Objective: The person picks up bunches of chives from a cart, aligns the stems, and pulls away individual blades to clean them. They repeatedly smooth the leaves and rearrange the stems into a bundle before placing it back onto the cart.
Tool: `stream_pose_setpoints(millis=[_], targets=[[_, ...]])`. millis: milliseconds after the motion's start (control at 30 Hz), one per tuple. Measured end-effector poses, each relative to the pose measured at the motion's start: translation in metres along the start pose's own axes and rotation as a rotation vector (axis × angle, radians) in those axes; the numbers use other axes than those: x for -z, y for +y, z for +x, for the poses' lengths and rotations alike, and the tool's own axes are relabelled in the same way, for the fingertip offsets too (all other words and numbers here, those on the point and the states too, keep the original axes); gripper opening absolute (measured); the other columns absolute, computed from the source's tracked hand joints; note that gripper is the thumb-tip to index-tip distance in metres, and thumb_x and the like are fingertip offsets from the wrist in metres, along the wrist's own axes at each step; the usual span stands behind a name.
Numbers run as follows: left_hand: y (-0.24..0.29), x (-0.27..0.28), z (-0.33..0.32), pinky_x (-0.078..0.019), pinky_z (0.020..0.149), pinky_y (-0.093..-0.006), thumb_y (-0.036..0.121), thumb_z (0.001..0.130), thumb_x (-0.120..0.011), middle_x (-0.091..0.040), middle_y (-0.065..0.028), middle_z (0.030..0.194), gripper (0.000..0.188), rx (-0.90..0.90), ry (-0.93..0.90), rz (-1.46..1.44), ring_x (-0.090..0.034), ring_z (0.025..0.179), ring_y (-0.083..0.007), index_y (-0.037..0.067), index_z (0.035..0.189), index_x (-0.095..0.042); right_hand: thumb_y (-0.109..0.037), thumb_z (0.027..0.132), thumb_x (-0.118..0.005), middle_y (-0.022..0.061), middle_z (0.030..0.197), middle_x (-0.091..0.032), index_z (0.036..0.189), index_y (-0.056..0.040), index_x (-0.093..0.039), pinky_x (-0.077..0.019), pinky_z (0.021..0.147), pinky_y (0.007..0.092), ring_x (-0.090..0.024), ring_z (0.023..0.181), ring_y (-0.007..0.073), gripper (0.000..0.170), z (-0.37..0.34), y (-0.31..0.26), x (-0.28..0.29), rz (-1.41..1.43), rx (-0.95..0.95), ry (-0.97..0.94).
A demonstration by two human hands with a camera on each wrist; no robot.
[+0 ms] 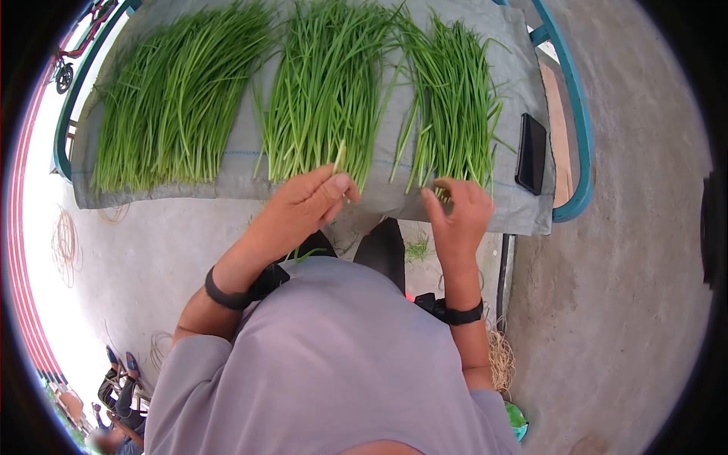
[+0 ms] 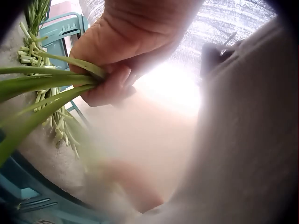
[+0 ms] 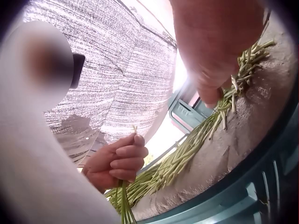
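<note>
Cloth (image 1: 387, 193), grey and creased with a thin blue line along it, covers the work surface between the bars of a teal frame (image 1: 580, 136). Three piles of long green stalks lie across it, pale ends towards the person: the left pile (image 1: 171, 114) is widest, the middle pile (image 1: 326, 91) comes next, and the right pile (image 1: 455, 98) is narrowest.

The left hand (image 1: 303, 199) is closed, thumb against curled fingers, around a few loose stalks (image 2: 42, 86); their pale ends poke out above the thumb and the green blades hang below, in front of the middle pile. The right hand (image 1: 464, 216) is partly open, thumb apart from bent fingers, at the near ends of the right pile; whether it has hold of any stalk, I cannot tell.

A dark phone (image 1: 531, 154) lies right of that pile; any marking is too small to read. Black bands circle the left wrist (image 1: 227, 292) and right wrist (image 1: 464, 314).
</note>
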State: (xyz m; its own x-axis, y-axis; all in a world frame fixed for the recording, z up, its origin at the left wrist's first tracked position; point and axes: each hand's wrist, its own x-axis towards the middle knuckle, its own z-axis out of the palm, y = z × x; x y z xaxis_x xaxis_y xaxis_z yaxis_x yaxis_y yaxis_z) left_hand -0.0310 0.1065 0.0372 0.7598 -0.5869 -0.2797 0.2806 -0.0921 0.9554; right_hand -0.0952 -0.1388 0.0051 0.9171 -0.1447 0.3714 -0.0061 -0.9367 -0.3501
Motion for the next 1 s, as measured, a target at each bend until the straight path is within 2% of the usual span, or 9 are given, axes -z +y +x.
stream_pose_setpoints(millis=[67, 167, 367, 467, 567, 667, 700, 1000], targets=[[0.002, -0.006, 0.004, -0.0281, 0.047, -0.0182, 0.032, 0.101, -0.042, -0.038, 0.0066, 0.06, 0.034, -0.017, -0.025, 0.016, -0.034, 0.053, -0.0023, 0.004, 0.095, -0.06, -0.023, 0.069, -0.076, 0.0045, 0.089, -0.06, 0.088, -0.0114, -0.064, -0.0353, 0.084, 0.0382, -0.053, 0.086, 0.0241, 0.026, -0.001, 0.001, 0.006, -0.081, -0.064, 0.043], [0.007, -0.014, 0.011, -0.0277, 0.048, -0.0189, 0.032, 0.101, -0.042, -0.035, 0.0065, 0.06, 0.033, -0.014, -0.07, 0.023, -0.033, 0.054, -0.0026, 0.004, 0.097, -0.06, -0.022, 0.067, -0.078, 0.0048, 0.093, -0.06, 0.092, -0.0107, -0.063, -0.0351, 0.087, 0.0389, -0.053, 0.088, 0.024, 0.032, -0.002, 0.004, 0.01, -0.218, -0.131, -0.021], [0.007, -0.021, 0.021, -0.0274, 0.048, -0.0193, 0.031, 0.101, -0.042, -0.033, 0.0062, 0.059, 0.033, -0.02, -0.109, 0.061, -0.032, 0.054, -0.0034, 0.004, 0.098, -0.06, -0.017, 0.071, -0.072, 0.0042, 0.083, -0.062, 0.094, -0.0093, -0.063, -0.0358, 0.088, 0.0375, -0.056, 0.083, 0.0221, 0.026, -0.01, 0.023, 0.003, -0.108, -0.163, -0.005], [0.005, -0.019, 0.022, -0.0278, 0.048, -0.0193, 0.031, 0.101, -0.042, -0.034, 0.0064, 0.059, 0.033, -0.018, -0.113, 0.039, -0.032, 0.053, -0.0032, 0.004, 0.098, -0.06, -0.015, 0.076, -0.069, 0.004, 0.076, -0.062, 0.097, -0.0078, -0.064, -0.036, 0.088, 0.0352, -0.057, 0.075, 0.0198, 0.022, -0.015, 0.031, 0.005, 0.062, -0.249, 0.028], [0.001, -0.017, 0.022, -0.0282, 0.047, -0.0188, 0.031, 0.101, -0.042, -0.035, 0.0066, 0.06, 0.033, 0.003, -0.106, 0.016, -0.033, 0.053, -0.0024, 0.003, 0.099, -0.06, -0.014, 0.084, -0.065, 0.003, 0.074, -0.063, 0.099, -0.0042, -0.064, -0.0409, 0.081, 0.0291, -0.057, 0.068, 0.0137, 0.018, -0.02, 0.033, 0.007, 0.317, -0.435, 0.035], [0.001, -0.015, 0.02, -0.0289, 0.047, -0.018, 0.031, 0.101, -0.042, -0.036, 0.0066, 0.061, 0.034, 0.033, -0.105, 0.003, -0.033, 0.053, -0.0018, 0.003, 0.099, -0.06, -0.016, 0.09, -0.061, 0.0022, 0.076, -0.063, 0.099, -0.0007, -0.063, -0.0431, 0.07, 0.022, -0.055, 0.067, 0.0083, 0.018, -0.018, 0.024, 0.011, 0.771, -0.657, 0.091], [0.001, -0.014, 0.019, -0.0291, 0.047, -0.0177, 0.031, 0.101, -0.042, -0.036, 0.0067, 0.061, 0.034, 0.044, -0.108, 0.0, -0.033, 0.053, -0.0016, 0.003, 0.099, -0.06, -0.017, 0.092, -0.059, 0.002, 0.076, -0.062, 0.098, 0.0006, -0.062, -0.042, 0.061, 0.0188, -0.054, 0.069, 0.0059, 0.019, -0.016, 0.02, 0.013, 0.764, -0.66, 0.104], [-0.006, -0.013, 0.012, -0.0299, 0.047, -0.0173, 0.032, 0.101, -0.042, -0.037, 0.0066, 0.062, 0.034, 0.063, -0.083, 0.03, -0.034, 0.054, -0.0014, 0.004, 0.099, -0.06, -0.018, 0.093, -0.058, 0.0009, 0.073, -0.059, 0.096, -0.0004, -0.063, -0.0388, 0.061, 0.0191, -0.049, 0.065, 0.0052, 0.018, -0.011, 0.01, 0.02, 0.892, -0.646, 0.161]])
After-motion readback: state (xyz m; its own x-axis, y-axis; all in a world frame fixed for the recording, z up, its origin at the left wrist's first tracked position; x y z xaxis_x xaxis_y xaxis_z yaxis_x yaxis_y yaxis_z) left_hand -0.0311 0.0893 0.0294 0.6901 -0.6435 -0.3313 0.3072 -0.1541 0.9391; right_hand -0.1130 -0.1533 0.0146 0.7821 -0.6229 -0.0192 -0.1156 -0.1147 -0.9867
